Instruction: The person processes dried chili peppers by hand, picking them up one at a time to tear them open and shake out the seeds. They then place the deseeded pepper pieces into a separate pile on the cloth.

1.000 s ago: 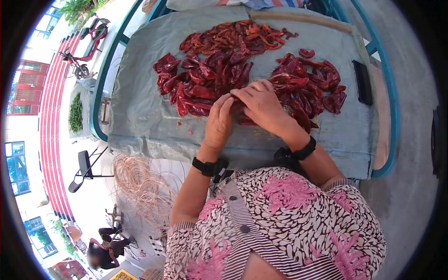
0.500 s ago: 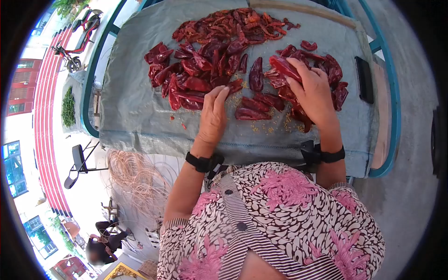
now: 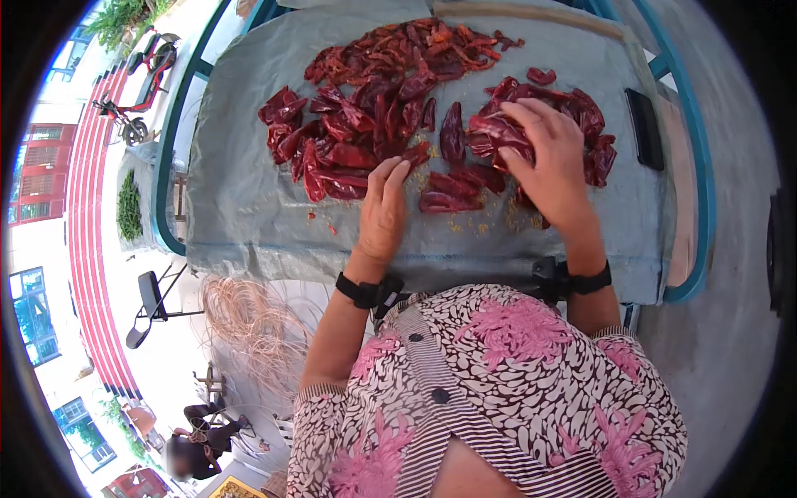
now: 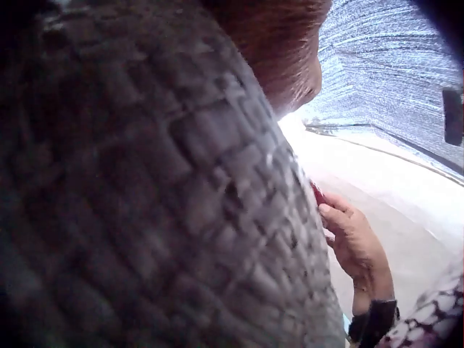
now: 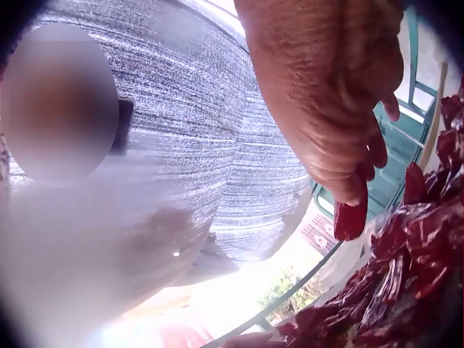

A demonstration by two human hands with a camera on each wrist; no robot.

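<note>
My right hand (image 3: pixel 552 162) holds a dried red pepper (image 3: pixel 496 131) between thumb and fingers, over the right-hand heap (image 3: pixel 585 112). In the right wrist view the end of that red pepper (image 5: pixel 351 220) sticks out below the fingertips. At the near right edge of the middle heap (image 3: pixel 340 149), my left hand (image 3: pixel 383 216) pinches a red pepper (image 3: pixel 419 153) at its fingertips. Between the hands lie a dark upright pepper (image 3: pixel 452 137) and several wrinkled peppers (image 3: pixel 448 192). Grey woven cloth (image 4: pixel 159 188) blocks most of the left wrist view.
A heap of torn red pieces (image 3: pixel 407 46) lies at the back of the grey sheet (image 3: pixel 241 207). Yellow seeds (image 3: pixel 465 222) are scattered near the front. A black phone (image 3: pixel 643 129) rests at the right, inside the teal rail (image 3: pixel 701 207).
Both hands were together at the middle one second ago; they have parted. The right moved to the right-hand heap and took a pepper, now a little lower. The left stays beside the middle heap.
</note>
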